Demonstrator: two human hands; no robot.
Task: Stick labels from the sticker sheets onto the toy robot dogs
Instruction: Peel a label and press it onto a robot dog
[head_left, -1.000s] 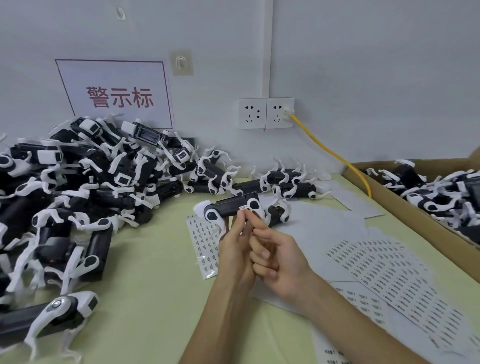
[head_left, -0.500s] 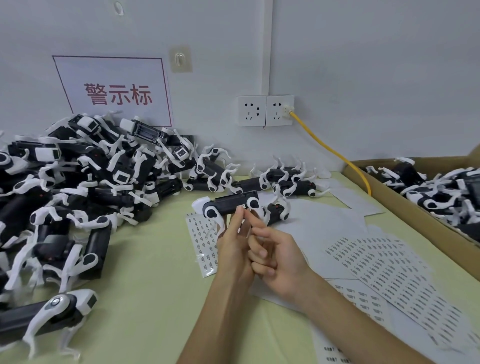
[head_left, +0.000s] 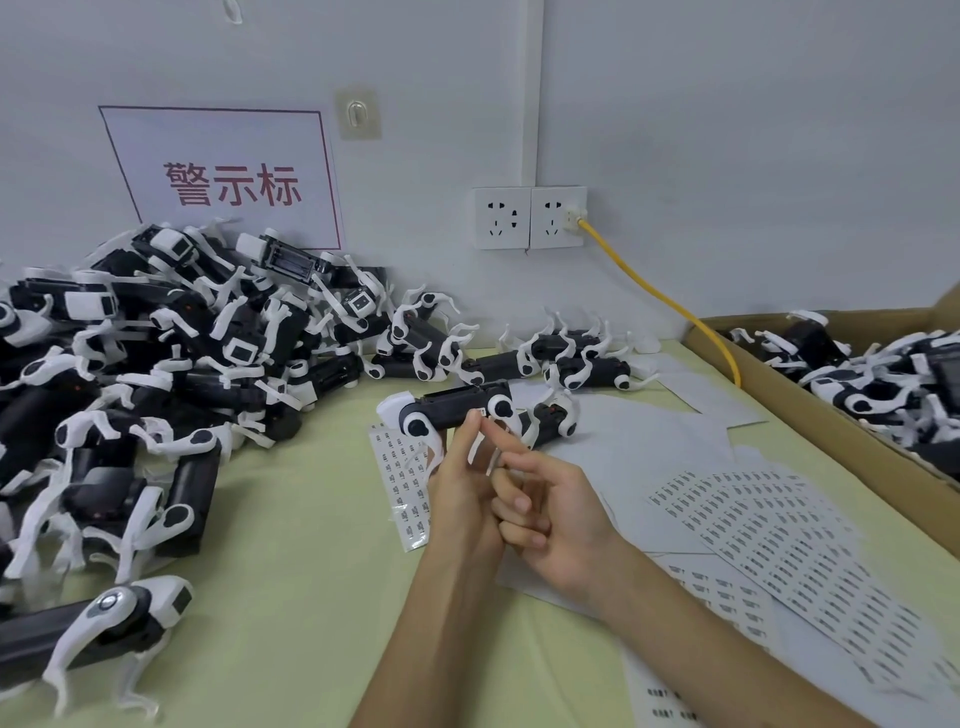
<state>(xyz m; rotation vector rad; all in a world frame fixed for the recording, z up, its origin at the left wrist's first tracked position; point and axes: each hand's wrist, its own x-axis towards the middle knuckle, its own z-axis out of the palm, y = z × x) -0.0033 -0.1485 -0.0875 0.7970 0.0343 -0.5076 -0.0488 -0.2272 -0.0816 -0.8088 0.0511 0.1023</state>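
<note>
My left hand (head_left: 460, 486) holds a black and white toy robot dog (head_left: 447, 409) up above the table, gripping it from below by its legs. My right hand (head_left: 545, 501) has its index finger stretched out, the tip pressing a small white label (head_left: 481, 412) on the dog's side. A narrow sticker sheet (head_left: 402, 483) lies on the table under my left hand. Wider sticker sheets (head_left: 769, 540) are spread out to the right of my right forearm.
A big heap of toy robot dogs (head_left: 156, 374) fills the left side. More dogs (head_left: 566, 358) lie along the wall. A cardboard box (head_left: 831, 431) at the right holds further dogs. A yellow cable (head_left: 670, 306) runs from the wall socket (head_left: 530, 218). One dog (head_left: 98, 623) lies at front left.
The view has shifted slightly. My right index finger stays on the held dog's side and both hands have hardly moved.
</note>
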